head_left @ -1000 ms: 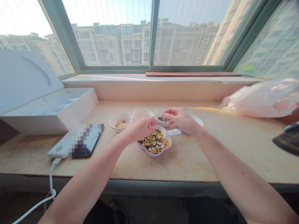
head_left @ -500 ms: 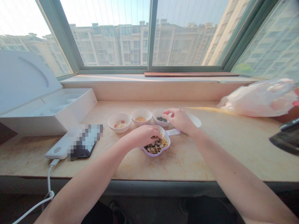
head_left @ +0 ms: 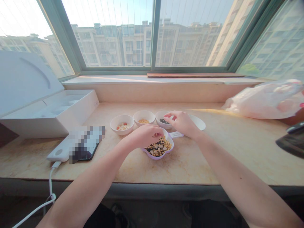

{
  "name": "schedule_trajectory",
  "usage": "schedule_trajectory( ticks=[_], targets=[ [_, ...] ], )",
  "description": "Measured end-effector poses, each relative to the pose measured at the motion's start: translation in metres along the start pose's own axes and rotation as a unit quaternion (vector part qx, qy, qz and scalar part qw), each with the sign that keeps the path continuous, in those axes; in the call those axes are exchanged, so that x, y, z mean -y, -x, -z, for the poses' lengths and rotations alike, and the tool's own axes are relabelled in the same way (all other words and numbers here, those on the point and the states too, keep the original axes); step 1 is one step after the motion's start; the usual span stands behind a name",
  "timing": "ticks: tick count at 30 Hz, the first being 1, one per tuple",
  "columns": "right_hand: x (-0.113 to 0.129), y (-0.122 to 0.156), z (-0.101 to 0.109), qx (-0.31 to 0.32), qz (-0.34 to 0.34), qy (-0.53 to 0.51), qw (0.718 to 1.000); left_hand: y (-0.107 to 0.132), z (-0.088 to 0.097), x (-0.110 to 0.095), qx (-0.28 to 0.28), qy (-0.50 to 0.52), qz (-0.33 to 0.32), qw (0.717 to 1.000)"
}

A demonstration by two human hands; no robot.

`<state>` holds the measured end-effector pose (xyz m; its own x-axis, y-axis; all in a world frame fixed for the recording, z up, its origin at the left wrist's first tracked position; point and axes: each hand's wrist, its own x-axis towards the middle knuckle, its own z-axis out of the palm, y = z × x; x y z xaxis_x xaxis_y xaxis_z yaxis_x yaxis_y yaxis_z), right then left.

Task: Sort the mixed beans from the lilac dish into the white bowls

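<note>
My left hand (head_left: 143, 136) is curled over the upper left of a lilac flower-shaped dish (head_left: 155, 158), its fingertips among the mixed beans, pale seeds and yellow grains. Whether it holds any grains is hidden. My right hand (head_left: 180, 123) hangs pinched at the rim of a small white bowl of black seeds (head_left: 161, 125), and nothing between its fingers shows clearly. Beside that bowl stand a white bowl of yellow grains (head_left: 143, 125) and a white bowl of pale slices with red bits (head_left: 122, 132).
All this stands on a marble window ledge (head_left: 213, 155), with a white plate (head_left: 199, 122) and a small label (head_left: 176, 134) near my right hand. A power bank (head_left: 59, 152), a pixelated phone (head_left: 88, 146) and an open white box (head_left: 49, 117) lie left; a plastic bag (head_left: 266, 101) lies right.
My left hand has come down from above the dish to its upper left rim and into the beans. My right hand stays at the black-seed bowl.
</note>
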<state>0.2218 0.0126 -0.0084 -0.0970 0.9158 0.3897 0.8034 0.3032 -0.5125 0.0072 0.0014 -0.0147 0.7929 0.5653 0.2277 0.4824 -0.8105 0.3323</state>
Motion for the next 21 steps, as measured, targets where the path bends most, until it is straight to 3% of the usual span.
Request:
schedule_trajectory(
  ticks=[3, 6, 8, 10, 13, 17, 21],
  targets=[
    [0.007, 0.004, 0.001, 0.03, 0.025, -0.023, 0.999, 0.005, 0.014, 0.003, -0.072, -0.011, 0.068, 0.995],
    [0.017, 0.011, 0.0, 0.12, 0.078, -0.061, 0.988, 0.011, 0.031, 0.015, -0.143, -0.031, 0.149, 0.978],
    [0.024, 0.017, -0.003, 0.19, 0.129, -0.078, 0.97, 0.016, 0.04, 0.025, -0.159, -0.067, 0.219, 0.96],
    [0.031, 0.022, -0.009, 0.248, 0.187, -0.074, 0.948, 0.02, 0.048, 0.036, -0.142, -0.106, 0.286, 0.941],
    [0.036, 0.028, -0.019, 0.287, 0.25, -0.05, 0.924, 0.026, 0.054, 0.045, -0.088, -0.155, 0.375, 0.91],
    [0.038, 0.031, -0.027, 0.288, 0.238, -0.011, 0.927, 0.029, 0.055, 0.047, 0.005, -0.187, 0.446, 0.875],
    [0.038, 0.027, -0.027, 0.302, 0.215, 0.011, 0.929, 0.026, 0.052, 0.048, 0.04, -0.191, 0.455, 0.869]
  ],
)
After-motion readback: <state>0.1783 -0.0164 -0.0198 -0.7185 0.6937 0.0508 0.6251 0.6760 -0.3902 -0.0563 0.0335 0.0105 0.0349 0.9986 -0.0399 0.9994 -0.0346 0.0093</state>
